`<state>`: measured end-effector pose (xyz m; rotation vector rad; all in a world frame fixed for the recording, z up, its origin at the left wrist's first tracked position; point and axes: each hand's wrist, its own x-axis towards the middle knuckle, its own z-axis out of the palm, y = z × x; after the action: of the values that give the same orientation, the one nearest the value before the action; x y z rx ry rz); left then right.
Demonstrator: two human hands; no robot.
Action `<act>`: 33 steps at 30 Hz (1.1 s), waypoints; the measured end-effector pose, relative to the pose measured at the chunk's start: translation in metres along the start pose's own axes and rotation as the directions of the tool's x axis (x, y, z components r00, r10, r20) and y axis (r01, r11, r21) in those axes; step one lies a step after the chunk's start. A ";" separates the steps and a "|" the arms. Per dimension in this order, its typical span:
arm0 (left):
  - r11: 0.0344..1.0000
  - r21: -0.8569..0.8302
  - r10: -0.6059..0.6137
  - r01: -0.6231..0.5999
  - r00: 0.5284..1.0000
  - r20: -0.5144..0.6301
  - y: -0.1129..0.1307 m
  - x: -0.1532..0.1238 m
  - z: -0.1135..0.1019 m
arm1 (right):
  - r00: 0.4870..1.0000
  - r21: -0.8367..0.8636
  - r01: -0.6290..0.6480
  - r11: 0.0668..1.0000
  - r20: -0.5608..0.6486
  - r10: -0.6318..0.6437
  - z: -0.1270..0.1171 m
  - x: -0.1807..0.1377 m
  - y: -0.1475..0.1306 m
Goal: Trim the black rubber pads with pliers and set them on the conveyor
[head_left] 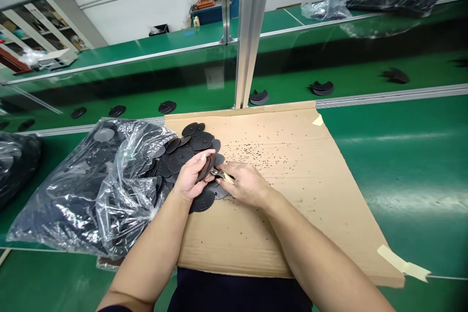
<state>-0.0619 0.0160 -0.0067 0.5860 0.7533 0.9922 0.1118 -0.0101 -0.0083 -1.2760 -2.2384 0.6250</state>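
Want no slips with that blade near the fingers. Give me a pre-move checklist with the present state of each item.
1. Left hand grips a black disc on edge: ok.
2. Right hand holds the small trimming tool at the disc: ok.
3. Left fingers clear of the tool tip: cannot tell.
4. Disc pile within reach, spilling from the plastic bag: ok.
5. Cardboard sheet covers the work spot, strewn with dark shavings: ok.
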 end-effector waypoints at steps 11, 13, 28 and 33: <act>0.996 0.087 -0.002 0.007 0.998 -0.066 -0.004 -0.001 0.001 | 0.991 -0.181 -0.060 0.982 0.110 0.081 -0.009 -0.001 -0.003; 0.997 0.082 -0.009 0.014 0.998 -0.062 -0.003 -0.001 0.003 | 0.990 -0.161 -0.072 0.984 0.104 0.090 -0.007 0.000 -0.003; 0.934 -0.046 0.335 -0.353 0.915 -0.227 0.002 0.009 -0.006 | 0.981 -0.016 -0.121 0.993 0.149 0.122 -0.028 -0.004 0.016; 0.946 -0.064 0.283 -0.316 0.908 -0.308 0.002 0.009 -0.003 | 0.969 -0.020 -0.119 0.993 0.215 0.120 -0.023 -0.006 0.014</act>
<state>-0.0623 0.0250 -0.0092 0.4672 0.8798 1.4221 0.1375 -0.0050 0.0000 -1.4145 -2.3497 0.8381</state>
